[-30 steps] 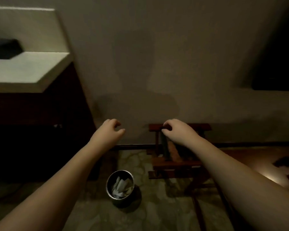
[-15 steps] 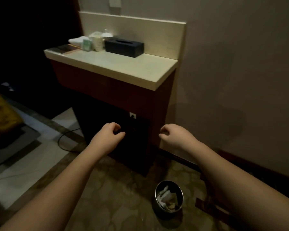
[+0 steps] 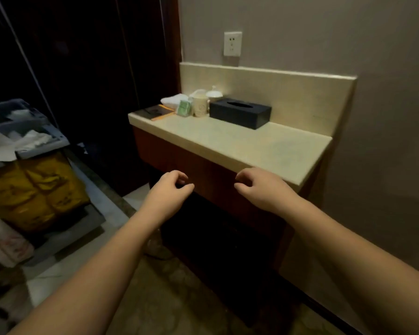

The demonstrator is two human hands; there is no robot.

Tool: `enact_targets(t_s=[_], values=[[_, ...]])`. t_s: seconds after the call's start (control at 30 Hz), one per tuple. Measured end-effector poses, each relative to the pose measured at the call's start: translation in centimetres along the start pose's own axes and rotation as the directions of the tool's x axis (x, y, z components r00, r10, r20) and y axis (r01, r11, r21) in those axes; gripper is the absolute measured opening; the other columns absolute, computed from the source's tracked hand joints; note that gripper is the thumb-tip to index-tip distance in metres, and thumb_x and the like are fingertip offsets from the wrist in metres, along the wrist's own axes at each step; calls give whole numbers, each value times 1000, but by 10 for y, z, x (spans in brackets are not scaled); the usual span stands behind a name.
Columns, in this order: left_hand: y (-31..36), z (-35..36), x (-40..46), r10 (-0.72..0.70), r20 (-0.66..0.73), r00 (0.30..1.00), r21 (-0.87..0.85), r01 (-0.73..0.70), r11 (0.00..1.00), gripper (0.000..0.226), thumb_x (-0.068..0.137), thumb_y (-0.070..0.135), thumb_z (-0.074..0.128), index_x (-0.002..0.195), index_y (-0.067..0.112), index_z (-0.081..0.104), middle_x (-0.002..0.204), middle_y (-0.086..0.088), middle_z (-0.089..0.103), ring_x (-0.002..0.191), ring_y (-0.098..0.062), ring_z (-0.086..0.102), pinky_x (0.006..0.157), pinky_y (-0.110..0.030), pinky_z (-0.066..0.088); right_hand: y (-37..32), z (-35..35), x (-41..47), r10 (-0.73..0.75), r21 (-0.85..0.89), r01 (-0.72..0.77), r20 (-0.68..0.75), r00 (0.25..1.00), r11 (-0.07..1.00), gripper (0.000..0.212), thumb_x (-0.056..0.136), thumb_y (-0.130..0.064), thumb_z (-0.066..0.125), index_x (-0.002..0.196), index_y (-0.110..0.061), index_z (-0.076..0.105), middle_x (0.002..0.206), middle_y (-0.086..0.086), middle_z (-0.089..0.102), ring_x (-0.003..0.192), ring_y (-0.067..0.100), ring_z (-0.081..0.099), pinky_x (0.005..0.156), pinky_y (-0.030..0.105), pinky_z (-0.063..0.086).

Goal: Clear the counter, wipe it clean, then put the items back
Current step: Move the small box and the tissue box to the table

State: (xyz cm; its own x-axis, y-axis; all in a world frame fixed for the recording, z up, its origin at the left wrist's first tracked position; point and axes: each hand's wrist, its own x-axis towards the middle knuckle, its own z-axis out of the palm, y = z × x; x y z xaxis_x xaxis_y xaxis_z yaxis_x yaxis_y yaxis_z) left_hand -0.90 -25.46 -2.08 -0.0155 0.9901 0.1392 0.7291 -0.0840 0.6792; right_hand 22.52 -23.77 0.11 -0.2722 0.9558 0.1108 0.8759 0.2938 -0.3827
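A pale stone counter (image 3: 240, 146) tops a dark wood cabinet against the wall. At its back left stand a black tissue box (image 3: 240, 113), a paper cup (image 3: 200, 106), a lidded cup (image 3: 213, 94), a green packet (image 3: 183, 108), a folded white towel (image 3: 173, 100) and a dark notepad with a pencil (image 3: 155, 111). My left hand (image 3: 169, 189) and my right hand (image 3: 259, 187) hang in front of the counter's front edge, fingers loosely curled, holding nothing.
A housekeeping cart (image 3: 27, 165) with a yellow bag and white linens stands at the left. A wall socket (image 3: 232, 43) sits above the backsplash. Behind the cart is a dark doorway. Patterned floor lies below my arms.
My view has swung left and up from the waste bin and luggage rack to the counter, which now fills the middle. Both hands keep the same loosely curled pose.
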Motion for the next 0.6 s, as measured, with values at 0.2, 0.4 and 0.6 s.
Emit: enact_targets(t_s=[0.2,0.4,0.6], values=[[1,-20,85,-39,-84,996,-45,36,998,35,92,39,57,122,22,56,120,4,55,102,-9,53,82,-27,43,6,-20,101,-2,-50,0,-43,999,999,36,94,-37,49,124,-20,58,123,-1,61,106,15,58,88,30,50],[-16,-27,150,-81,-164,983,-48,74,996,27,91,36,58,115,23,57,119,3,55,97,-9,52,78,-28,42,17,-26,171,78,-7,-79,-97,992,997,40,94,-35,53,130,-18,53,128,2,59,109,17,58,86,29,51],[-41,-39,208,-29,-209,977,-19,25,999,32,93,33,56,120,17,56,115,5,48,92,-8,49,74,-25,38,26,-16,227,168,27,-166,-184,968,986,49,92,-33,57,137,-19,45,139,6,49,117,21,54,92,36,50]])
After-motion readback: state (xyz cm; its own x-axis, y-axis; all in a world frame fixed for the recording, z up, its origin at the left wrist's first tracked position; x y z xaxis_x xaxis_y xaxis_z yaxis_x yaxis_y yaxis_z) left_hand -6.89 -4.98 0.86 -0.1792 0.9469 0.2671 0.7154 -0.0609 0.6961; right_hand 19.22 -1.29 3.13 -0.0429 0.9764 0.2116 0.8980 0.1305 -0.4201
